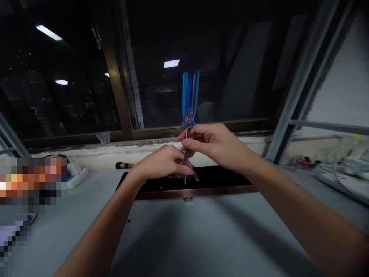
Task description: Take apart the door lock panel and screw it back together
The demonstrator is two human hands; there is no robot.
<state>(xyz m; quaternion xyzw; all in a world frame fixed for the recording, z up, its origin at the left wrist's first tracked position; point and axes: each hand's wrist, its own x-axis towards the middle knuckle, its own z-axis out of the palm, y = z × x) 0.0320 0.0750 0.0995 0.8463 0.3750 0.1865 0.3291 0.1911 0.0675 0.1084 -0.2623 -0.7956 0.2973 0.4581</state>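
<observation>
A screwdriver (pixel 190 96) with a clear blue handle stands upright in the middle of the head view. My right hand (pixel 220 146) pinches its metal shaft just below the handle. Lower down, my left hand (pixel 164 163) has its thumb and fingers closed around the shaft near the tip. Under both hands lies a long black panel (pixel 219 181) with a copper-brown front edge. The tip of the screwdriver reaches down to the panel, but whether it sits in a screw is too small to tell. A small metal piece (pixel 188 199) sits at the panel's front edge.
A yellow-and-black screwdriver handle (pixel 123 165) lies behind the panel at left. A white power strip (pixel 78 177) is farther left. Tangled cables (pixel 340 165) lie at right beside a metal shelf post (pixel 288 127). Behind the table (pixel 184 238) is a dark window (pixel 230 57).
</observation>
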